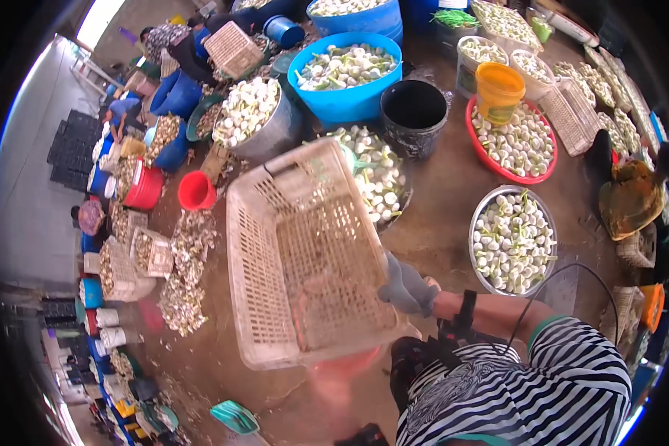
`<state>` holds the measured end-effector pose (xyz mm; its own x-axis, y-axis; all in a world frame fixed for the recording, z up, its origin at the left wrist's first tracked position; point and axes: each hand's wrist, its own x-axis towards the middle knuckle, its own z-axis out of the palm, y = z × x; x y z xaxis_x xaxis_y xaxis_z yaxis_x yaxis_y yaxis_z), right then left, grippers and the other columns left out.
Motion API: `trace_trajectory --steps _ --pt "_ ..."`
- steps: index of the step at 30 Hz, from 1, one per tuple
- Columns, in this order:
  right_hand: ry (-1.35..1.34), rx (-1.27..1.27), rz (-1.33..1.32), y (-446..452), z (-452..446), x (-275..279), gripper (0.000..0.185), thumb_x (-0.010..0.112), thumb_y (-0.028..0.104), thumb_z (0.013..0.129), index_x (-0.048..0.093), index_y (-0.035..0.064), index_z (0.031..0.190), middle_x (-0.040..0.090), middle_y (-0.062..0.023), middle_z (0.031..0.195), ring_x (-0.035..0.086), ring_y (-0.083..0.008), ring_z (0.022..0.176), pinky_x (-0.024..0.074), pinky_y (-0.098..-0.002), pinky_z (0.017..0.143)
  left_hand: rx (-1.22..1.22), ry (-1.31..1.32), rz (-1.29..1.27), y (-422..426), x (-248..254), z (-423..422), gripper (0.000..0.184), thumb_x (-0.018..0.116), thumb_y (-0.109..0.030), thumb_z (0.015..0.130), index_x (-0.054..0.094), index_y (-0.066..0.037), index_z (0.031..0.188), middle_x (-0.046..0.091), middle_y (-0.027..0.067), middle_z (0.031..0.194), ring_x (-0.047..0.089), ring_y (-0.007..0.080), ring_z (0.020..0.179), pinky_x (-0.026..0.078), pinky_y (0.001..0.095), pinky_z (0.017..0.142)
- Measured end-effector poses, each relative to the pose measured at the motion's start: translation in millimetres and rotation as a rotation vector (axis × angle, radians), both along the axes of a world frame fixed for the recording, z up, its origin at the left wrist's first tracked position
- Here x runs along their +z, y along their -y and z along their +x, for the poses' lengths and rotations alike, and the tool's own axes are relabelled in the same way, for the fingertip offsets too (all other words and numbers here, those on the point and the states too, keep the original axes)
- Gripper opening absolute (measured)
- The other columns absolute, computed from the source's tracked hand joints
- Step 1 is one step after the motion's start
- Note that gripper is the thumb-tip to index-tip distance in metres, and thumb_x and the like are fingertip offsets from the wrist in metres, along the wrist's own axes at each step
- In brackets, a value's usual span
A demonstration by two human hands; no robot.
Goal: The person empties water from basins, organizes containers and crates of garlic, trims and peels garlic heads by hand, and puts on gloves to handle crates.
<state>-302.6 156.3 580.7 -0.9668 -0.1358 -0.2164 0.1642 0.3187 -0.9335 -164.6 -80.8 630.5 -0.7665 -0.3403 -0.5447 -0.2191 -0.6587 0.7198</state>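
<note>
A dirty white plastic crate (323, 260) with slotted walls fills the middle of the view, tilted so that its inside shows. No load is visible in it. My right hand (409, 288), in a grey glove, grips the crate's near right edge; part of the fingers is hidden behind the rim. I cannot find my left hand in the picture. Just beyond the crate stands a wide container of trimmed white garlic-like bulbs (379, 178), partly covered by it. A metal basin (476, 256) heaped with similar bulbs lies right of my hand.
A red basin (548, 167) holds more bulbs and a yellow bucket (498, 93). Behind stand a blue tub (342, 97) and a black bucket (416, 111). Left are a red bucket (197, 191) and a peelings heap (186, 279). A green scoop (235, 417) lies below; other people work far left.
</note>
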Motion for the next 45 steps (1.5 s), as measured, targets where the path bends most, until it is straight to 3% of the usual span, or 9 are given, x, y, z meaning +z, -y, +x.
trace_trajectory --steps 4,10,16,19,23,29,37,41,45 --pt "0.191 0.148 0.069 1.2 -4.4 8.6 0.08 0.057 0.012 0.07 0.018 0.006 0.14 0.055 -0.0266 0.106 0.056 -0.0398 0.095 0.0445 -0.0431 0.08 -0.029 0.015 0.147 -73.2 9.3 -33.4 0.046 0.059 -0.033 0.084 0.046 -0.006 0.118 0.049 0.015 0.117 0.05 0.0299 0.105 0.044 0.0397 0.088" --pt "-0.014 0.374 0.124 21.9 -4.4 26.1 0.082 0.061 0.025 0.075 0.014 0.008 0.14 0.046 -0.0234 0.125 0.055 -0.0393 0.1 0.0447 -0.0414 0.086 -0.363 0.082 -1.673 -65.1 -43.3 29.1 0.052 0.064 0.006 0.067 0.044 -0.002 0.115 0.052 0.0138 0.103 0.055 0.0246 0.092 0.047 0.0365 0.077" --pt "0.121 0.884 -0.167 17.0 -30.7 47.5 0.078 0.052 0.051 0.083 0.023 0.0024 0.137 0.034 -0.022 0.137 0.036 -0.0373 0.124 0.032 -0.0391 0.102 0.316 0.277 -0.342 -21.4 -39.6 67.9 0.052 0.064 0.007 0.069 0.035 -0.001 0.112 0.048 0.0193 0.109 0.055 0.0247 0.099 0.051 0.0335 0.078" --pt "0.202 0.929 -0.395 -15.5 -41.8 -28.9 0.057 0.046 0.042 0.089 0.035 0.0065 0.133 0.054 -0.0156 0.119 0.054 -0.0226 0.106 0.045 -0.0308 0.086 0.41 0.235 -0.442 -22.0 -50.0 100.2 0.048 0.06 0.01 0.072 0.034 0.001 0.111 0.047 0.0205 0.11 0.056 0.0271 0.095 0.052 0.0353 0.081" --pt "-0.061 0.867 0.605 -131.0 -22.1 -131.3 0.039 0.052 0.038 0.082 0.053 0.0076 0.107 0.062 -0.0174 0.096 0.06 -0.0349 0.088 0.0471 -0.0426 0.075 0.362 0.254 -0.56 -14.1 -68.0 140.0 0.035 0.057 0.013 0.075 0.037 0.01 0.104 0.05 0.0226 0.103 0.059 0.0278 0.086 0.054 0.0372 0.081" --pt "0.791 0.747 1.168 -253.4 21.9 -120.5 0.053 0.047 0.047 0.081 0.063 -0.0021 0.092 0.063 -0.024 0.092 0.063 -0.0336 0.087 0.0479 -0.0397 0.078 0.446 0.551 -0.533 -24.0 -70.5 187.6 0.025 0.065 0.006 0.075 0.049 0.012 0.093 0.056 0.0162 0.088 0.059 0.0193 0.077 0.054 0.028 0.072" --pt "0.067 0.788 0.31 -254.0 -4.6 -222.7 0.011 0.046 0.01 0.08 0.055 0.0075 0.085 0.06 -0.0099 0.079 0.06 -0.0292 0.081 0.0467 -0.0357 0.067 0.391 1.132 -0.419 -53.2 -115.3 276.0 0.025 0.072 -0.006 0.074 0.055 0.009 0.084 0.06 0.0132 0.078 0.057 0.0141 0.064 0.05 0.0243 0.055" --pt "0.838 0.555 -0.083 -187.9 -78.5 -203.4 0.01 0.046 0.012 0.086 0.055 0.0101 0.084 0.052 0.0019 0.074 0.051 -0.01 0.069 0.0375 -0.0244 0.055 0.682 1.055 -0.312 -87.0 -88.9 258.6 0.032 0.073 -0.013 0.074 0.055 0.011 0.086 0.061 0.0146 0.072 0.057 0.015 0.058 0.046 0.0259 0.048" --pt "0.652 0.506 0.328 -141.6 -103.0 -139.5 0.021 0.049 0.025 0.086 0.053 0.0089 0.073 0.044 0.0004 0.065 0.044 -0.0104 0.061 0.0388 -0.0283 0.055 0.333 1.358 -0.45 -107.9 -75.7 258.6 0.041 0.076 -0.02 0.07 0.056 0.011 0.086 0.06 0.0139 0.066 0.055 0.0147 0.054 0.043 0.0278 0.043"
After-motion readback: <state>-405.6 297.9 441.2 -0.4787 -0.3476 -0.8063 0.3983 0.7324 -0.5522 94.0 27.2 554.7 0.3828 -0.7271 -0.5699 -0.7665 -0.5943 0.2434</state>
